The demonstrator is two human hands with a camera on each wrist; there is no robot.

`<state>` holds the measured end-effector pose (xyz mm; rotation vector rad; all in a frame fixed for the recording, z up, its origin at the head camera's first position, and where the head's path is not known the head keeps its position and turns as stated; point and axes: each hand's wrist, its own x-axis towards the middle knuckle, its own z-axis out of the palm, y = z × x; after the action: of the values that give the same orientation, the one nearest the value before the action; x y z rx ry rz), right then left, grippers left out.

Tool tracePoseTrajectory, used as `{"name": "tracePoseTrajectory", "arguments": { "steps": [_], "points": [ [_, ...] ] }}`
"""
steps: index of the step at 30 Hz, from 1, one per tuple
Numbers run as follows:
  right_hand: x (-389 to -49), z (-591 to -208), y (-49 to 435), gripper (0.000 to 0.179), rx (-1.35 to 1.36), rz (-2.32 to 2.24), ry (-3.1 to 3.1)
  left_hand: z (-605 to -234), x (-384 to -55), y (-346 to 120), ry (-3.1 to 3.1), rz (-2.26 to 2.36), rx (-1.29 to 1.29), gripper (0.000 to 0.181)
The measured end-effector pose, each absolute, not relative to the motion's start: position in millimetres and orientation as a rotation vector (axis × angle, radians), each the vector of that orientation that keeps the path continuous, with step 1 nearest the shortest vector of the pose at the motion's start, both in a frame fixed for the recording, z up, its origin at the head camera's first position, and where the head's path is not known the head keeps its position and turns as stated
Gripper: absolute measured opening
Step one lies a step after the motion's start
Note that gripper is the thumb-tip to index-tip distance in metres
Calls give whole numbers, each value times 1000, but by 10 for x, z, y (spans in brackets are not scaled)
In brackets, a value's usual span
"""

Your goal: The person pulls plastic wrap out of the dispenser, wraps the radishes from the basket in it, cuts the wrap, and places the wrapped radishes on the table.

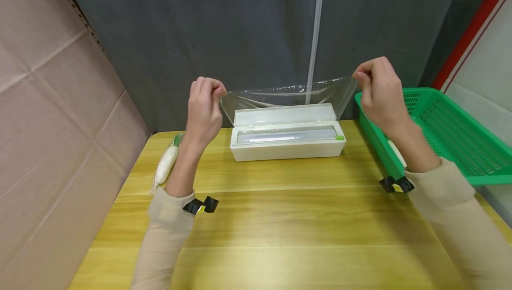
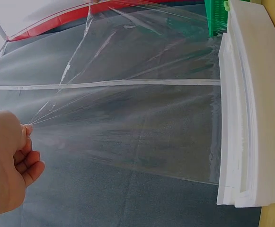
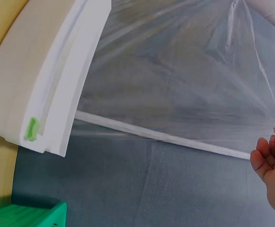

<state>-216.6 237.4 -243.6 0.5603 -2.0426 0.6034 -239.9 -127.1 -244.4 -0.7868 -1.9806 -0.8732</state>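
A sheet of clear plastic wrap (image 1: 288,97) stretches up from a long white dispenser box (image 1: 288,150) near the table's back edge. My left hand (image 1: 204,112) pinches one upper corner of the wrap between thumb and forefinger. The other upper corner is pinched by my right hand (image 1: 382,94), held slightly higher. In the left wrist view, creases fan out from the fingertips across the film (image 2: 128,123). The box's lid (image 1: 286,114) stands raised at the back, and a small green slider (image 3: 31,129) sits at the box's right end.
To the left on the wooden table (image 1: 256,228) lies a white radish (image 1: 167,163) with a green top, covered in clear film. A green plastic basket (image 1: 464,130) stands at the right, with something white partly hidden behind my right forearm. A grey curtain (image 1: 240,28) hangs behind the table.
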Motion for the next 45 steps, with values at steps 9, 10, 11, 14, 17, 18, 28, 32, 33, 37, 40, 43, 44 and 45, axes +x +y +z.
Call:
{"name": "tracePoseTrajectory", "arguments": {
  "steps": [9, 10, 11, 14, 17, 18, 28, 32, 33, 37, 40, 43, 44, 45],
  "points": [
    [-1980, -2566, 2328, 10, 662, 590, -2020, -2558, -2239, -1325, -1969, -880, -828, 17],
    [-1958, -2580, 2326, 9, 671, 594, -2014, -2572, -2217, -1333, -1972, -881, -832, 17],
    [-1936, -2594, 2326, 8, 677, 595, -2014, -2587, -2196, -1342, -1974, -885, -837, 17],
    [-1875, -2653, 2317, 9, 686, 620, -1997, -2629, -2134, -1370, -1984, -897, -855, 15],
    [-1815, -2718, 2303, 20, 702, 639, -1978, -2668, -2075, -1398, -1996, -907, -875, 14],
    [-1790, -2737, 2295, 25, 710, 647, -1973, -2680, -2053, -1407, -2004, -909, -882, 13],
    [-1499, -2885, 2268, 37, 774, 627, -2061, -2839, -1861, -1517, -2037, -925, -933, 6],
    [-1431, -2985, 2233, 43, 819, 663, -2038, -2934, -1791, -1564, -2044, -927, -943, 6],
    [-1415, -3011, 2225, 44, 831, 666, -2030, -2957, -1776, -1575, -2048, -924, -948, 7],
    [-1347, -3102, 2200, 45, 869, 661, -2047, -3039, -1715, -1619, -2085, -911, -969, 8],
    [-1288, -3158, 2193, 45, 897, 661, -2081, -3097, -1673, -1660, -2133, -912, -992, 5],
    [-1226, -3231, 2199, 44, 929, 655, -2097, -3169, -1636, -1707, -2195, -910, -1021, 11],
    [-1205, -3261, 2202, 43, 943, 658, -2098, -3195, -1624, -1723, -2214, -910, -1034, 13],
    [-1185, -3295, 2206, 42, 958, 667, -2100, -3222, -1612, -1738, -2233, -908, -1050, 14]
  ]
}}
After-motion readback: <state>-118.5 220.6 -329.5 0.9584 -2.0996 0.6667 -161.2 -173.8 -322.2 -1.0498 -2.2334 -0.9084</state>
